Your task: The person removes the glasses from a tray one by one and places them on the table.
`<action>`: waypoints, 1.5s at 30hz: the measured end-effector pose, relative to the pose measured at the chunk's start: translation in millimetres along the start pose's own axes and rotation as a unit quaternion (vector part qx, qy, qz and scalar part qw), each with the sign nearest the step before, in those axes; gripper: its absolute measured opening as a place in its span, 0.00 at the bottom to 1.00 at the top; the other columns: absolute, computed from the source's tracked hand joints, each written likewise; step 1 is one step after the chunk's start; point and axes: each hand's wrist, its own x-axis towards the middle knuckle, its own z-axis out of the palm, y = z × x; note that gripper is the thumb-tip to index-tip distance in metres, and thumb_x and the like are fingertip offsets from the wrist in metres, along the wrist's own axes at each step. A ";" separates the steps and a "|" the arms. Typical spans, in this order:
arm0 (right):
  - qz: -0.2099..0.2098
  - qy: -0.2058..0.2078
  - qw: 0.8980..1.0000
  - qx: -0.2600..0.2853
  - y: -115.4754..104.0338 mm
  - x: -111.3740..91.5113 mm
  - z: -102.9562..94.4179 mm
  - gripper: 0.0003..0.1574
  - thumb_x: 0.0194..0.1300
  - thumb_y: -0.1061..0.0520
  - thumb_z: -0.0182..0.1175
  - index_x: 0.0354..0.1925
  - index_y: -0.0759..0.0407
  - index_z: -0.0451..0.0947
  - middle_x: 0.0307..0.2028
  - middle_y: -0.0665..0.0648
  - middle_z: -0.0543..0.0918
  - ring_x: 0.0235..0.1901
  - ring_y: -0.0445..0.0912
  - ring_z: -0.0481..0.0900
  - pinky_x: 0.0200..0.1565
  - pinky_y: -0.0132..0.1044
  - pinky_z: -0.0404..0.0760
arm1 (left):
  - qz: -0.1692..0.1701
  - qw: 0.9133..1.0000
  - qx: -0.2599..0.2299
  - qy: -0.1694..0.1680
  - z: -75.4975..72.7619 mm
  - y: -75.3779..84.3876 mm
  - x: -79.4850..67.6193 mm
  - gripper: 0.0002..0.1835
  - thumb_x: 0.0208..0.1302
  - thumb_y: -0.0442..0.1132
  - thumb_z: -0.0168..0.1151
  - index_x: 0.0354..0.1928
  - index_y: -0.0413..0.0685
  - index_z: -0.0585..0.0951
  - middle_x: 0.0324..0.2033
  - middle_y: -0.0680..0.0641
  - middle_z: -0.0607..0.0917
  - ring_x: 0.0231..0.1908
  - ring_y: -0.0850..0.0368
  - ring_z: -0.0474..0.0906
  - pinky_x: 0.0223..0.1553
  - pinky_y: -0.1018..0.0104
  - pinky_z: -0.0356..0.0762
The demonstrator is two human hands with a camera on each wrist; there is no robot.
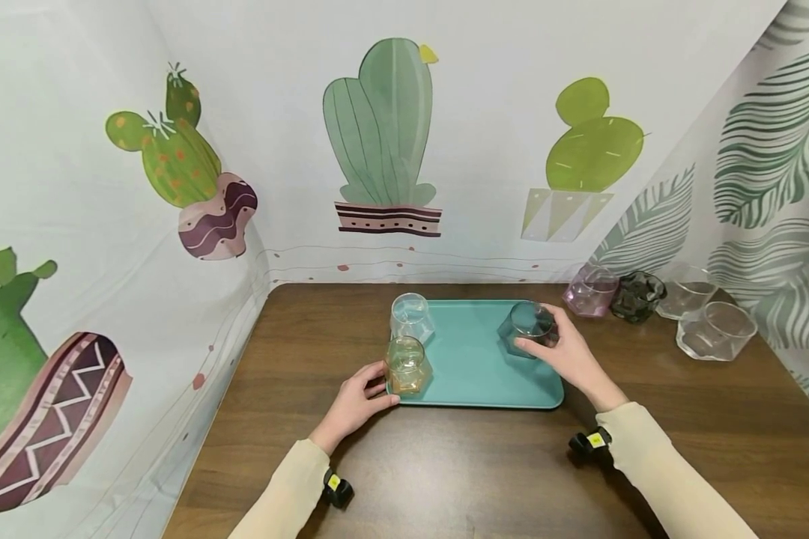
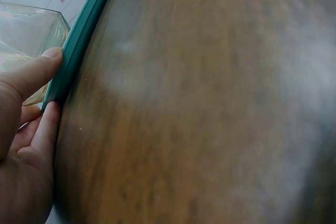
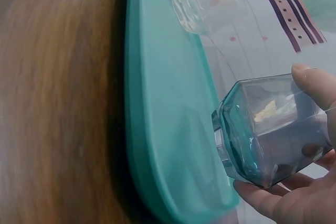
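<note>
In the head view my right hand [image 1: 566,348] grips a bluish-grey angular glass [image 1: 522,333] by its sides over the right part of a teal tray [image 1: 468,359]. The right wrist view shows this glass [image 3: 262,135] tilted, its faceted base toward the tray [image 3: 173,77]; it seems slightly above the tray's surface. My left hand [image 1: 353,404] holds the tray's near left corner, thumb and fingers on the rim [image 2: 79,40]. Close to those fingers stands an amber glass [image 1: 407,367] on the tray. Behind it is a clear glass [image 1: 410,318].
At the table's back right stand a pink glass [image 1: 589,290], a dark grey glass [image 1: 637,297] and two clear glasses, one farther back [image 1: 688,290] and a nearer glass [image 1: 714,332]. The brown wooden table [image 1: 445,464] meets a cactus-printed cloth [image 1: 479,150] behind.
</note>
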 end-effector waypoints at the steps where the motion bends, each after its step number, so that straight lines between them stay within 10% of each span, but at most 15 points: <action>1: -0.003 0.004 1.000 0.000 1.2 -1.0 -3.2 0.50 0.68 0.53 0.73 0.75 0.66 0.57 0.66 0.74 0.71 0.65 0.64 0.73 0.59 0.21 0.75 | 0.000 1.000 0.001 0.000 0.0 0.3 0.1 0.35 0.63 0.35 0.76 0.71 0.42 0.75 0.68 0.38 0.76 0.64 0.41 0.78 0.61 0.61 0.83; 16: 0.027 0.060 0.997 -0.039 12.7 -20.1 -60.8 0.52 0.70 0.53 0.70 0.77 0.69 0.53 0.66 0.78 0.68 0.61 0.68 0.74 0.44 0.10 0.73 | -0.006 1.000 0.003 -0.001 0.0 1.9 -0.1 0.36 0.63 0.36 0.76 0.72 0.41 0.74 0.67 0.36 0.76 0.63 0.41 0.80 0.61 0.61 0.83; 26: 0.046 0.093 0.992 -0.070 22.9 -34.2 -89.3 0.54 0.71 0.49 0.69 0.78 0.71 0.50 0.64 0.79 0.69 0.46 0.22 0.66 0.40 0.10 0.72 | 0.000 1.000 0.003 0.000 0.2 1.3 -0.5 0.35 0.63 0.35 0.76 0.72 0.40 0.74 0.67 0.35 0.76 0.63 0.40 0.79 0.61 0.60 0.83; 45: 0.094 0.187 0.971 -0.115 48.7 -46.1 -118.2 0.52 0.69 0.47 0.69 0.74 0.73 0.56 0.58 0.75 0.72 0.36 0.24 0.66 0.33 0.15 0.67 | -0.003 1.000 0.005 -0.003 0.3 1.3 -1.0 0.36 0.64 0.36 0.76 0.72 0.40 0.73 0.67 0.35 0.75 0.64 0.39 0.78 0.61 0.60 0.83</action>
